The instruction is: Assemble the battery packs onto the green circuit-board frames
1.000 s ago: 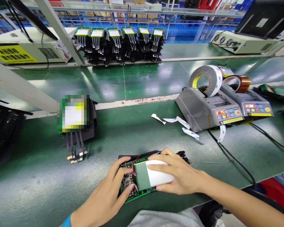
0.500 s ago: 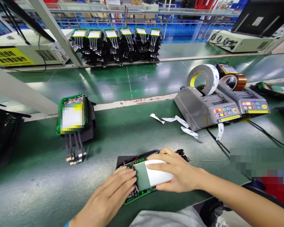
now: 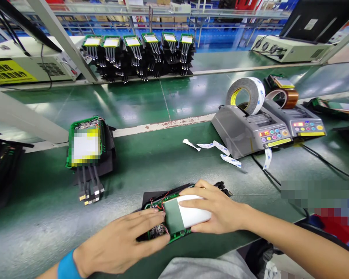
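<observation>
A flat white and grey-green battery (image 3: pixel 173 217) lies on a green circuit board (image 3: pixel 178 235) in a black case, close to the table's front edge. My right hand (image 3: pixel 211 207) grips the battery's white end, with the fingers over the top and the thumb at the near side. My left hand (image 3: pixel 133 236) rests with its fingers stretched over the board's left end, where red wires (image 3: pixel 163 204) and small components show. A blue band (image 3: pixel 68 265) circles the left wrist. Short black cables (image 3: pixel 222 187) stick out past the right hand.
Another unit (image 3: pixel 85 143) with cables stands at the left. Paper strips (image 3: pixel 231 161) lie beside a tape dispenser (image 3: pixel 247 130) with a tape roll (image 3: pixel 248 96) on top; a second dispenser (image 3: pixel 305 122) adjoins it. Several stacked units (image 3: pixel 136 50) line the back shelf.
My left hand has turned and shifted slightly, uncovering more of the board's left end. The right hand keeps its grip on the battery. The view has moved a little.
</observation>
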Action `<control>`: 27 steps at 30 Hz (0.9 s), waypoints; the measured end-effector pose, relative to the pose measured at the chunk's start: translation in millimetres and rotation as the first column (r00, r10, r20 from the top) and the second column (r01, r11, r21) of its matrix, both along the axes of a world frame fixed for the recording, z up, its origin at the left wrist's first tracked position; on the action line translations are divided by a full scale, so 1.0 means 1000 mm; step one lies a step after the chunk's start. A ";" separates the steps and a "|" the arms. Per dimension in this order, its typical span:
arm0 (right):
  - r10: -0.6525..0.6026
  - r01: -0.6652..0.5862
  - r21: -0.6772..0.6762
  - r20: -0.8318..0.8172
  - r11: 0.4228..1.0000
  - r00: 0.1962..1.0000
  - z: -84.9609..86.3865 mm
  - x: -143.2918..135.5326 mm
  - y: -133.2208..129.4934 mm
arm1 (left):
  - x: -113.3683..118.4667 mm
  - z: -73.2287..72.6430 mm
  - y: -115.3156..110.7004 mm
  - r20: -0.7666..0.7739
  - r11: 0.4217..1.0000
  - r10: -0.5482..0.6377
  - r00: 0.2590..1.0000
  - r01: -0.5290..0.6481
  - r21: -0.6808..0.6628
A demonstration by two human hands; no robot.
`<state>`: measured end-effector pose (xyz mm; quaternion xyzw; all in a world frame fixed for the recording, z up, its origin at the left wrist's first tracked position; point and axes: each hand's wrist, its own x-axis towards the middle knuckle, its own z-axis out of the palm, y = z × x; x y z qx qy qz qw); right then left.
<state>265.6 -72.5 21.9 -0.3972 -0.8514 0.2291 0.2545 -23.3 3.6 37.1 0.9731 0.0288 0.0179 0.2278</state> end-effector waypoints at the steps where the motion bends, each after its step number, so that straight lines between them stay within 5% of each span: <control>1: 0.001 -0.001 0.002 0.007 1.000 1.000 0.001 0.000 0.000 | -0.002 -0.001 0.003 -0.030 0.997 -0.043 0.999 0.041 -0.061; 6: -0.011 0.011 0.001 0.022 1.000 1.000 0.001 0.000 -0.001 | -0.004 -0.007 0.011 -0.057 0.979 -0.100 0.993 0.088 -0.184; 18: -0.016 0.016 -0.003 0.002 1.000 1.000 -0.001 0.000 0.000 | -0.007 -0.026 0.007 -0.076 0.987 -0.157 0.985 0.159 0.025; 27: -0.014 0.014 0.003 -0.003 1.000 1.000 -0.002 0.000 0.000 | -0.002 -0.022 0.005 0.009 0.961 -0.200 0.980 0.194 0.196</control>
